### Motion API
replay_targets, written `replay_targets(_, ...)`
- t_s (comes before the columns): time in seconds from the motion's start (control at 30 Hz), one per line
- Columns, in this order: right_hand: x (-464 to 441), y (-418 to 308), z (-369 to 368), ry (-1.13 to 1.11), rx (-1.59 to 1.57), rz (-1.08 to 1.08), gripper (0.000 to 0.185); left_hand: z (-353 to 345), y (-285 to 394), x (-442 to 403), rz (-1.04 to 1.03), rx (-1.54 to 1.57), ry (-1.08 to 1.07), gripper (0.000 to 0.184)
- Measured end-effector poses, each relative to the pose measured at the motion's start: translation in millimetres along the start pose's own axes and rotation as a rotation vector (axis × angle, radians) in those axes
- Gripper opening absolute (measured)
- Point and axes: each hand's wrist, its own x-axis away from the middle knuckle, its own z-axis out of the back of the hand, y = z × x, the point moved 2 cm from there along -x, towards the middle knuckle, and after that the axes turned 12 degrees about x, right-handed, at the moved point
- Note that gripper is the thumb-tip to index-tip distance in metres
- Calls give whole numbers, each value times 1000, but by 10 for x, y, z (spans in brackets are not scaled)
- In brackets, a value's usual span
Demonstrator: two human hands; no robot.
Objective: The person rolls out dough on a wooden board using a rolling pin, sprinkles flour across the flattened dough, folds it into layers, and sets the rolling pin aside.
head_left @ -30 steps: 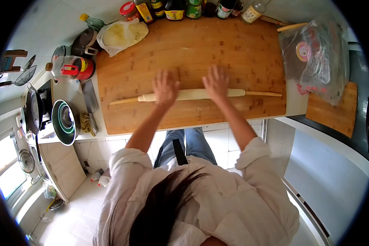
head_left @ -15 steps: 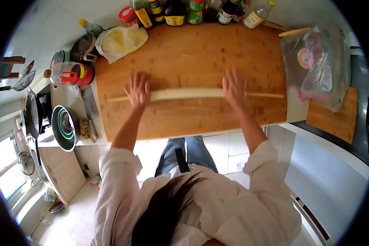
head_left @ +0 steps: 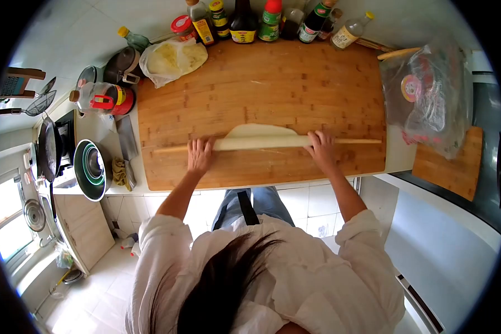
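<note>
A long thin wooden rolling pin [head_left: 359, 141] lies across the wooden board [head_left: 261, 83], near its front part. Pale dough [head_left: 261, 143] is wrapped around the pin's middle, and a rounded flap of it lies flat on the board behind the pin. My left hand [head_left: 200, 154] has its fingers curled over the pin at the dough's left end. At the right end my right hand [head_left: 321, 148] grips the pin in the same way, its fingertips by the dough's edge. Both pin tips stick out past my hands.
Sauce bottles [head_left: 243, 25] and jars line the board's back edge. A plastic bag with yellowish contents [head_left: 172, 60] sits at the back left. Left of the board are a cleaver [head_left: 126, 139], a cloth [head_left: 119, 171] and nested bowls [head_left: 92, 167]. Clear plastic bags [head_left: 428, 94] lie on the right.
My hands first spread apart along the rolled dough, from near its middle to its ends. Their flat fingers have since curled over the pin, and a dough flap now shows behind it.
</note>
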Motion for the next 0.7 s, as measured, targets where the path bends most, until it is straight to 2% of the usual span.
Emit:
replay_targets(0.03,145,-3,-26,-12,-48,27,57,-38,26,192,-12,-63,0,62)
replay_targets(0.07,190,16,-52,-23,-96,55,56,-84,-1,347,-19,84,-32,62)
replay_targets(0.17,49,153,-14,-24,-247,43,54,42,-8,135,38,47,-121,59)
replay_targets(0.2,-153,179,142,-43,-128,84,51,93,-46,-58,41,51,-129,59)
replay_targets(0.27,-578,278,0,155,-111,-66,50,226,-216,-684,141,92,-10,61)
replay_targets(0.3,-803,228,4,85,-65,-142,49,283,-189,-950,202,64,44,62)
replay_targets(0.33,-1019,90,30,17,-18,-217,49,279,-65,-1167,262,36,98,63)
replay_targets(0.4,-1344,-393,-59,-45,82,-87,48,64,360,-1441,274,27,-87,60)
replay_targets(0.47,-1564,-1028,-50,-7,30,-72,49,-254,843,-1600,230,-129,-22,57)
replay_targets(0.57,-1666,-1225,-18,-44,-13,-123,49,-259,786,-1695,180,55,22,52)
replay_targets(0.6,-1658,-1124,71,-1,18,-74,49,-199,665,-1688,150,-14,-13,50)
replay_targets(0.63,-1592,-953,-7,-5,16,-70,49,-147,433,-1629,234,37,55,49)
replay_targets(0.7,-1467,-538,-164,165,90,-154,50,1,-35,-1454,315,87,131,48)
